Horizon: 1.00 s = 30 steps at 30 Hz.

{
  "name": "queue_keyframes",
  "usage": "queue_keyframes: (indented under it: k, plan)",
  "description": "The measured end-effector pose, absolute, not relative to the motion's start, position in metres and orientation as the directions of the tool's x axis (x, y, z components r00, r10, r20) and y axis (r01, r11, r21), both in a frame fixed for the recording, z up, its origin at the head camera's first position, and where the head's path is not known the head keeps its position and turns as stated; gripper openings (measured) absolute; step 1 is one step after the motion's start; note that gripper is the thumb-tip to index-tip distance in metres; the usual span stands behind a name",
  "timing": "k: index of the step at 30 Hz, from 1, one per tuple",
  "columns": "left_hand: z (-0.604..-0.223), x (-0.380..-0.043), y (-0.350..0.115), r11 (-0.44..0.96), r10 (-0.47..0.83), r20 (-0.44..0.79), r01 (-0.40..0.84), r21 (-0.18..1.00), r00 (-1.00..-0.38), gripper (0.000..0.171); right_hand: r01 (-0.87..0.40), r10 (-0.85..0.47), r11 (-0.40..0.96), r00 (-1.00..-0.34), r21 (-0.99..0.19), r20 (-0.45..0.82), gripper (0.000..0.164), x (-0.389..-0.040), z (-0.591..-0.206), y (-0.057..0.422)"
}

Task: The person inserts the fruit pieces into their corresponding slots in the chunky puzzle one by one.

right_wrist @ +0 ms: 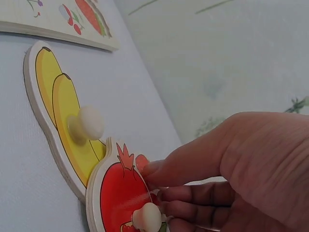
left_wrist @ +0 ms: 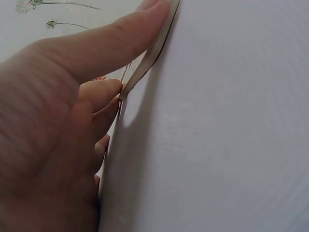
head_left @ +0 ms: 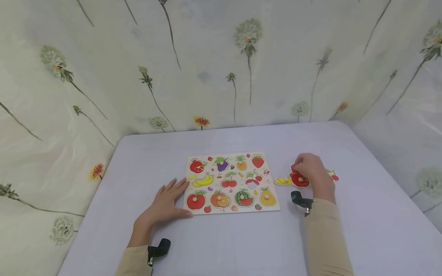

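A wooden fruit peg puzzle board (head_left: 214,211) lies flat, with knobbed pieces such as the apple (head_left: 195,202) and pear (head_left: 267,197) in it. My left hand (head_left: 167,201) rests spread at the board's left edge, thumb by the near corner; the board's edge (left_wrist: 140,72) shows under its fingertips. Right of the board, my right hand (head_left: 310,168) pinches a red puzzle piece (right_wrist: 142,161), mostly hidden behind thumb and fingers. Close against it is a knobbed pomegranate piece (right_wrist: 118,193), overlapping a knobbed banana piece (right_wrist: 48,82).
A cherry piece (head_left: 332,175) lies beyond the right wrist, partly covered by it. Pictures without knobs show on the board at the pomegranate (head_left: 197,166), bananas (head_left: 204,181) and strawberry (head_left: 257,161). A flowered cloth (head_left: 207,76) hangs behind the white table (head_left: 228,245).
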<state>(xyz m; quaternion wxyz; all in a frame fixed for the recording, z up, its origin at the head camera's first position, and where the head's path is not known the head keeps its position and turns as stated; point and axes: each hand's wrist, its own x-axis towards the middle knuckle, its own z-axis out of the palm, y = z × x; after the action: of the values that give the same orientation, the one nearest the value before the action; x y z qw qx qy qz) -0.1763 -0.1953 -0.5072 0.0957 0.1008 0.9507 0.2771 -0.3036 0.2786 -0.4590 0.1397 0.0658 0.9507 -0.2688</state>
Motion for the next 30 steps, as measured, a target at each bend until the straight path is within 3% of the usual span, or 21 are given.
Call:
queue_keyframes:
  k: [7,30]
  plan:
    - [-0.509,-0.177,-0.195,0.83,0.238,-0.132,0.131,0.542,-0.962,0.105,0.198,0.058,0.864,-0.953,-0.464,-0.299,0.031,-0.303,-0.461,0.278]
    - [-0.509,-0.177,-0.195,0.837,0.236,-0.135,0.131,0.531,-0.963,0.103,0.168,0.04,0.837,-0.968,-0.52,-0.249,0.033,-0.311,-0.464,0.26]
